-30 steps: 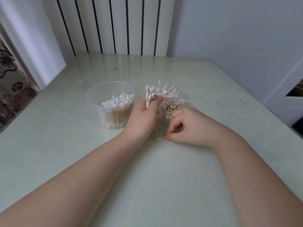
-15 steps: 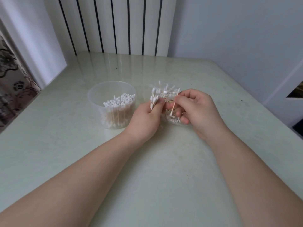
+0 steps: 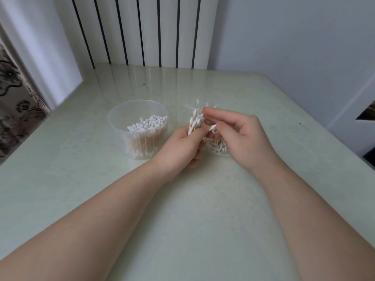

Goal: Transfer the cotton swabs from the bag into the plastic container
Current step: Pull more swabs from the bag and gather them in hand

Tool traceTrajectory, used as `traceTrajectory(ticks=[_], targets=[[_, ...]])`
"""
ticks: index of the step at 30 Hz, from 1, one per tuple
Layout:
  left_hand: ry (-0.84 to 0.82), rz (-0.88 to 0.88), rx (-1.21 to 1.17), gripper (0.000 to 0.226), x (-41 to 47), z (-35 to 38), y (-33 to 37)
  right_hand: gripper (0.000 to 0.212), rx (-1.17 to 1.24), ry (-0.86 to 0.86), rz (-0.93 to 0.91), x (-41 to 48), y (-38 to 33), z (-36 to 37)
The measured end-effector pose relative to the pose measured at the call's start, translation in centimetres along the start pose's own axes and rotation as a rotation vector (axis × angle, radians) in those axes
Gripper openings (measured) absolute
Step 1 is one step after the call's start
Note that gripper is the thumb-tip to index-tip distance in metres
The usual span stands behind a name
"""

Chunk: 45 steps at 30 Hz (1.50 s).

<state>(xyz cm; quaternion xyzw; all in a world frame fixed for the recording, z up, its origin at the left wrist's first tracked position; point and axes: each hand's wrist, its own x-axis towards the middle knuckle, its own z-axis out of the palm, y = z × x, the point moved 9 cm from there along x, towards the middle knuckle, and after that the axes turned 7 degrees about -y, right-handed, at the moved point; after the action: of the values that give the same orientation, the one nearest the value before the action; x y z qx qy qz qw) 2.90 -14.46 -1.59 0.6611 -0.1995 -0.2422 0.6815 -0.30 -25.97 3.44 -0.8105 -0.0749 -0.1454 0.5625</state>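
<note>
The left hand [image 3: 182, 147] gripped a bundle of cotton swabs [image 3: 195, 121] upright with the tips roughly level, evidently so that the bundle could enter the plastic container [image 3: 138, 102] as one batch. The right hand [image 3: 241, 138], fingers curled, pinched a single swab [image 3: 213, 126] close to that bundle, apparently to add it. The bag [image 3: 218, 146] lay on the worktop [image 3: 203, 220] beneath the right hand, with more swabs inside. The container stood just beside the left hand, within easy reach, partly filled with upright swabs.
</note>
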Motion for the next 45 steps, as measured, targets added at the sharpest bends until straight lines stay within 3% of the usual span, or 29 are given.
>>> traceTrajectory(ticks=[3,8,13,19,23,26,29,33,35,37,40,42,45], targets=[[-0.01,-0.005,-0.025,0.028,0.1,0.1,0.0,0.043,0.032,-0.052,0.035,0.1,0.6,0.8],[-0.113,-0.028,-0.01,0.04,-0.3,1.2,0.1,0.032,-0.037,-0.039,0.007,0.0,0.5,0.6],[-0.079,-0.036,-0.012,0.045,-0.4,0.9,0.2,0.047,0.048,-0.075,-0.016,0.0,-0.2,0.4],[-0.094,0.011,0.13,0.036,-0.5,1.1,0.7,0.048,0.043,-0.18,0.015,-0.4,-0.1,1.5],[-0.096,0.016,0.183,0.047,-0.6,1.0,0.7,0.026,0.098,-0.35,-0.026,-1.1,-1.4,2.9],[-0.116,0.03,0.176,0.041,-0.7,1.3,0.7,0.023,0.08,-0.308,-0.061,-1.0,-1.7,2.4],[-0.148,0.048,0.127,0.047,-0.6,1.6,0.8,0.051,0.049,-0.253,-0.065,-1.3,-1.4,2.2],[-0.178,0.028,0.093,0.046,-0.4,1.8,0.6,0.053,-0.343,-0.278,-0.139,-1.2,-1.7,2.8],[-0.142,0.008,0.103,0.044,-0.3,1.4,0.4,0.062,-0.413,-0.271,-0.149,-1.1,-1.9,2.8],[-0.076,-0.023,0.078,0.047,-0.1,0.7,0.1,0.085,-0.451,-0.31,-0.122,-1.3,-1.8,3.1],[-0.053,-0.087,-0.14,0.05,0.0,0.5,-0.6,0.12,-0.656,-0.426,-0.094,-1.4,-0.7,4.3],[-0.07,-0.09,-0.2,0.053,0.0,0.7,-0.5,0.115,-0.728,-0.389,-0.125,-1.1,-0.7,4.5],[-0.104,-0.066,-0.155,0.054,0.0,0.8,-0.2,0.089,-0.668,-0.243,-0.205,-0.7,-1.5,3.8]])
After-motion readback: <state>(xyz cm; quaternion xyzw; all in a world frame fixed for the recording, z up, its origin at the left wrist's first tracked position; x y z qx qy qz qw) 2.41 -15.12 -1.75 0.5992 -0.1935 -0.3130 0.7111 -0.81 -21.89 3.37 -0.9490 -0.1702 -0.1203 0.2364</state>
